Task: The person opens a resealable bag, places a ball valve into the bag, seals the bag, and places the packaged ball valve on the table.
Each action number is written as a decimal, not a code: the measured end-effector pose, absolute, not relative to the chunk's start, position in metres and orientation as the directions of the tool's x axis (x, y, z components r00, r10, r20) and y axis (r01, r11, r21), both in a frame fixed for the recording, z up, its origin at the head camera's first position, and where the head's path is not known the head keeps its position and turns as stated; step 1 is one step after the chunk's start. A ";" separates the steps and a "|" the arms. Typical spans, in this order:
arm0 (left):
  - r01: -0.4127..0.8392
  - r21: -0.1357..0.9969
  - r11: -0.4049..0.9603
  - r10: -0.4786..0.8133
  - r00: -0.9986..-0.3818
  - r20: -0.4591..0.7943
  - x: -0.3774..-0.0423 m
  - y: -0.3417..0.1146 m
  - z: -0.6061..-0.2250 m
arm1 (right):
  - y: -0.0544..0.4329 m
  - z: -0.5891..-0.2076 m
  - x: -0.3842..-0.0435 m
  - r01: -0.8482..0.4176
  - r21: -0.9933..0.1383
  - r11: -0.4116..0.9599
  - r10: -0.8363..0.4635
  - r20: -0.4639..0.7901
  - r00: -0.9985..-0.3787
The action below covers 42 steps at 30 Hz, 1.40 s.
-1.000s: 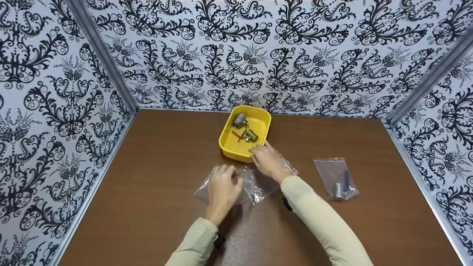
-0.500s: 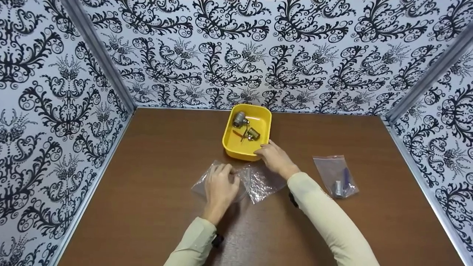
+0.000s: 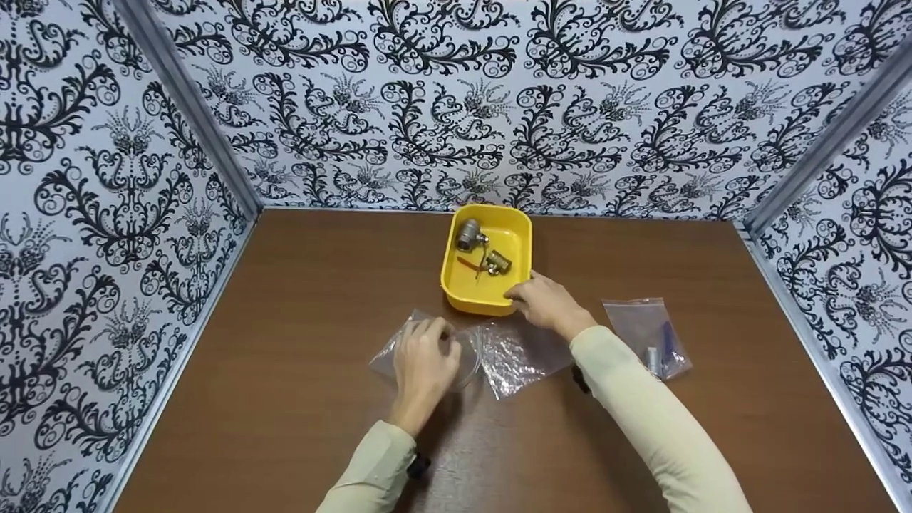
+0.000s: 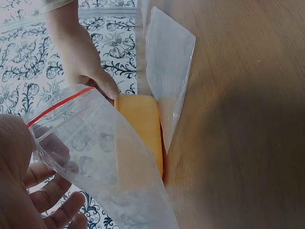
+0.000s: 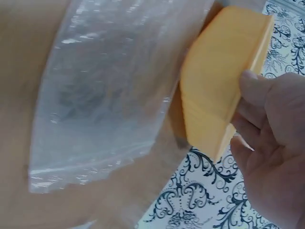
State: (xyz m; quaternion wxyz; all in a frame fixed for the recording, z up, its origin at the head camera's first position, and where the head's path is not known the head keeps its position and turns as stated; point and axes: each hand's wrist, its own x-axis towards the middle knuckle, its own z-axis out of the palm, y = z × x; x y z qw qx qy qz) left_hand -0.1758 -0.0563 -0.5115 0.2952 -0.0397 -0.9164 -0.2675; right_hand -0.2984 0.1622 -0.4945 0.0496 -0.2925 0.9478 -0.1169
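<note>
My left hand (image 3: 425, 356) holds up a clear zip bag (image 4: 102, 133) with a red seal strip, pinched near its sealed edge between thumb and fingers. My right hand (image 3: 547, 305) grips the near right rim of a yellow plastic bin (image 3: 470, 290), thumb on the outer wall in the right wrist view. Inside the bin lie a grey metal valve-like fitting (image 3: 468, 235) and a smaller brass-coloured one (image 3: 499, 263), with a thin red piece beside them. Another clear plastic bag (image 5: 109, 90) lies on the table in front of the bin, between my hands.
To the right on the brown table (image 3: 320, 285) lies a zip bag (image 3: 634, 320) containing a silvery cylinder (image 3: 653, 360) and a blue-purple strip (image 3: 668, 342). Patterned walls (image 3: 456, 107) close off the back and both sides.
The yellow bin has shifted slightly to the right with my right hand on its rim. My left hand has stayed nearly in place with its bag.
</note>
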 end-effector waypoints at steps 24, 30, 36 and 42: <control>0.246 0.460 0.853 -0.039 -0.849 0.526 -0.174 -0.043 -0.510 | 0.134 -0.511 -0.339 -0.318 -0.078 0.945 -0.328 -0.212 -0.921; 0.232 0.462 0.856 -0.049 -0.853 0.519 -0.177 -0.047 -0.508 | 0.125 -0.505 -0.342 -0.325 -0.014 0.946 -0.325 -0.111 -0.939; 0.208 0.471 0.857 -0.066 -0.862 0.502 -0.177 -0.051 -0.507 | 0.116 -0.503 -0.339 -0.376 -0.048 0.925 -0.376 -0.003 -0.926; 0.200 0.472 0.858 -0.070 -0.867 0.494 -0.176 -0.054 -0.508 | 0.115 -0.507 -0.340 -0.465 -0.169 0.869 -0.475 -0.021 -0.880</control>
